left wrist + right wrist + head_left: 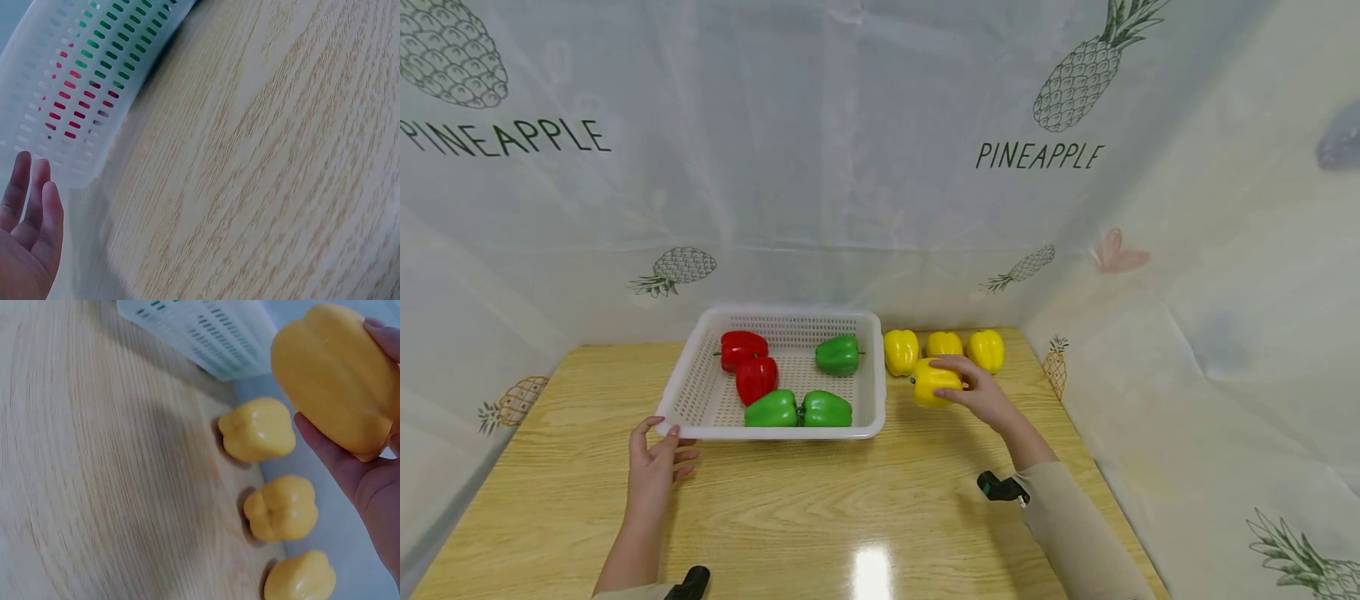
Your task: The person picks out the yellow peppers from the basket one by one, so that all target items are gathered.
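Observation:
My right hand (pixel 977 390) holds a yellow bell pepper (pixel 934 383) above the table, just right of the white plastic basket (pixel 880 375). In the right wrist view, thumb and fingers grip this pepper (pixel 331 378) by its sides. Near the basket's front left corner, my left hand (pixel 653 462) pinches the rim with thumb and a finger. Its other fingers stretch along the outer wall in the left wrist view. Two red peppers (pixel 757 380) lie in the basket's left part. Green peppers lie at the front (pixel 827 409) and back right (pixel 837 356).
Three more yellow peppers (pixel 985 351) stand in a row along the table's back edge, right of the basket. The wooden table (pixel 820 508) meets a pineapple-printed sheet (pixel 850 192) behind and at both sides.

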{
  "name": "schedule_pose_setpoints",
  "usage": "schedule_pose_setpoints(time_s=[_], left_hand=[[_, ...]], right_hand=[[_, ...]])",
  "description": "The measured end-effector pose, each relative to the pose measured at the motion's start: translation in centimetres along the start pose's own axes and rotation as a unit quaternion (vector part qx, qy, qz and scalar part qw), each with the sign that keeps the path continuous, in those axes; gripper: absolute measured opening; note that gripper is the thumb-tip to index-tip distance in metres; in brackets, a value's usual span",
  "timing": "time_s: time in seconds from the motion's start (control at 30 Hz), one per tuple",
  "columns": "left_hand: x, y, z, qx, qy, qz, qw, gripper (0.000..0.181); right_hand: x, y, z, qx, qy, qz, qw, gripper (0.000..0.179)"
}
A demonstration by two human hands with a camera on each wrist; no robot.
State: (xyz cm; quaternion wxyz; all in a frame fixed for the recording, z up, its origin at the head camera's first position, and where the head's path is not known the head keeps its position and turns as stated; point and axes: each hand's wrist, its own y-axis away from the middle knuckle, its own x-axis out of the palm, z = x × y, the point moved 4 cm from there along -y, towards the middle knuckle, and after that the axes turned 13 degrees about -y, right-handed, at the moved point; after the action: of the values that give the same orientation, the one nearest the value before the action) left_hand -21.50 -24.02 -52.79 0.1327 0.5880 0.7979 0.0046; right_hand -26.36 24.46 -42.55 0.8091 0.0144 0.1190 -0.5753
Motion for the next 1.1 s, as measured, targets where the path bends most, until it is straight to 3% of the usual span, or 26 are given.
schedule_pose_setpoints(time_s=[0.13,0.37,0.83,1.1], left_hand=[[0.0,0.0,0.0,-0.006,-0.003,-0.001,1.0000,0.029],[-0.1,-0.1,0.1,-0.017,-0.009,-0.003,0.9998,0.030],[0.0,-0.2,0.2,-0.007,-0.003,-0.001,1.0000,0.027],[0.0,-0.1,0.1,0.002,-0.006,-0.001,1.0000,0.028]], right_hand=[[-0.8,0.3,-0.4,-0.006,-0.002,-0.011,0.9999,0.038],[-2.4,1.3,-1.4,0.021,-0.016,-0.052,0.9983,0.043],[-5.2,3.5,-3.7,0.067,-0.051,-0.112,0.9901,0.054],[-8.1,4.4,-8.1,0.081,-0.040,-0.167,0.9819,0.060]])
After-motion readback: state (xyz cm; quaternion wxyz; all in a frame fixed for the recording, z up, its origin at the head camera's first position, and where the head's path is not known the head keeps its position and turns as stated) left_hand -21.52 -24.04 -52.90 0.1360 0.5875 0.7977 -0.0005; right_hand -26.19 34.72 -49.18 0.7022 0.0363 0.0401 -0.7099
